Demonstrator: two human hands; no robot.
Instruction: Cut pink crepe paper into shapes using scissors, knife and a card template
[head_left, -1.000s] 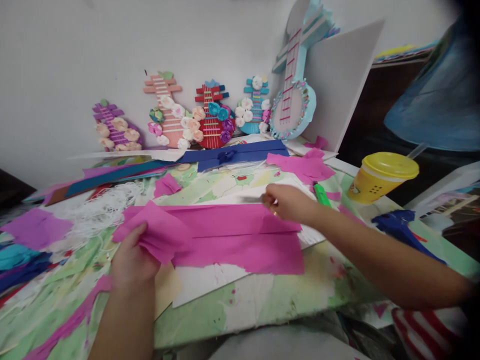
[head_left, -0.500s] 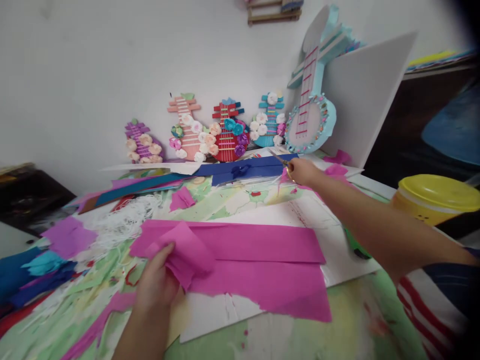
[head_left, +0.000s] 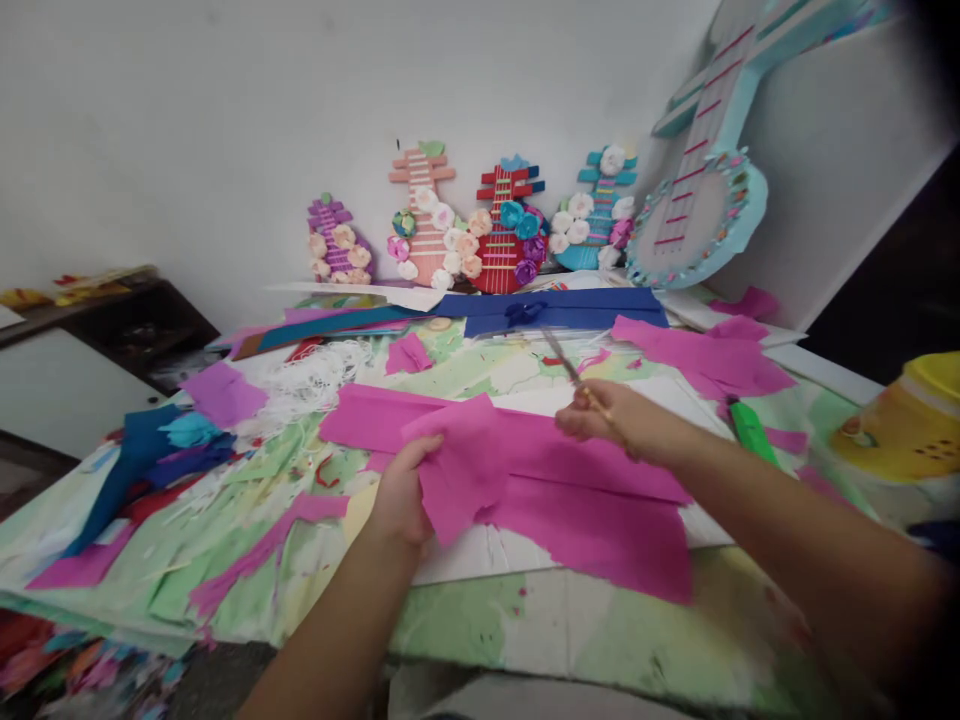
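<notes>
My left hand (head_left: 409,490) pinches a piece of pink crepe paper (head_left: 465,465) between thumb and fingers, lifted just over the larger pink sheets. My right hand (head_left: 622,420) is closed around the scissors (head_left: 566,360), whose blades point up and away to the left. Whether the blades are apart is too blurred to tell. Beneath both hands lie long pink crepe strips (head_left: 600,540), partly covered by the lifted piece. They rest on a white board (head_left: 525,560). More pink crepe paper (head_left: 712,355) lies beyond my right forearm.
Decorated guitar shapes, among them a red one (head_left: 506,240), lean on the wall. A large pale blue guitar shape (head_left: 705,220) stands at right. Blue strips (head_left: 585,308), white string (head_left: 315,375), a green marker (head_left: 752,432) and a yellow tub (head_left: 907,420) are on the table.
My right hand has brought the scissors back from the far blue strips towards my left hand. My left hand has raised its pink piece. The view has shifted left and down.
</notes>
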